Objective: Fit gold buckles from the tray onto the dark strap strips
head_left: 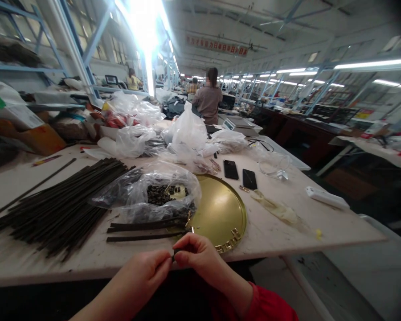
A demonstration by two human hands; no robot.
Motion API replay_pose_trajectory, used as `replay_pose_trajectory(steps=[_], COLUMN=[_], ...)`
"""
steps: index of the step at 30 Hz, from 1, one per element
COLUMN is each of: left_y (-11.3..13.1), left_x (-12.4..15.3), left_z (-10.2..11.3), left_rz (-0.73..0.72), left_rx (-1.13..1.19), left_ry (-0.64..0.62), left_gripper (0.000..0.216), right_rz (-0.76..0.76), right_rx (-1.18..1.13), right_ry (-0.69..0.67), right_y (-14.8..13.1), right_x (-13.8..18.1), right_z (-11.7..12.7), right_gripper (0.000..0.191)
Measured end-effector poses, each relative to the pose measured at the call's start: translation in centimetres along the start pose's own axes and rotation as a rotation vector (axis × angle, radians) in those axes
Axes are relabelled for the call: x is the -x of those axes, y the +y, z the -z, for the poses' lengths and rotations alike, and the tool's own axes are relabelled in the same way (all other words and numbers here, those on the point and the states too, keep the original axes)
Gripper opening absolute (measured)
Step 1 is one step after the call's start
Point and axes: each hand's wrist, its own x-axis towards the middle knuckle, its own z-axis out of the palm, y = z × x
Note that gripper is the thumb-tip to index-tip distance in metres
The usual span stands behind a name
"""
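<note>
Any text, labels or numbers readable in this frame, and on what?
Long red banner under the ceiling: yellow characters, too blurred to read.
Small yellow sign on the right-hand bench: too small to read.
On the small dark piece pinched between the left hand and right hand: no marking visible.
Nothing else carries legible text.

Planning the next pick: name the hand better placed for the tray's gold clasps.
Likely right. Both pinch a dark piece, but the right hand sits beside the gold clasps; the left hand farther.
</note>
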Motion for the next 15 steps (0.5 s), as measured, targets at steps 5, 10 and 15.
replay_pose_trajectory(steps=[5, 10, 15], left_y=[-1.4, -2.5, -3.6], left_x=[0.6, 0.6, -0.5], left_z=[-1.8, -3.0, -2.3], left_rz=[0.145, 0.13, 0.142], left_rx=[0.278, 0.448, 0.545], left_ry=[-0.118, 0.047, -0.001], left_gripper=[0.036, 0.059, 0.047], right_rz=[-0.024, -0.02, 0.051], right_rx=[-0.088, -0.197, 0.24], right_ry=[0.042, 0.019, 0.011], right_y=[0.2, 0.9, 1.3], right_x=[0.3, 0.6, 1.5], right_z=[0.6, -0.5, 1.9], right_gripper=[0.032, 0.029, 0.028])
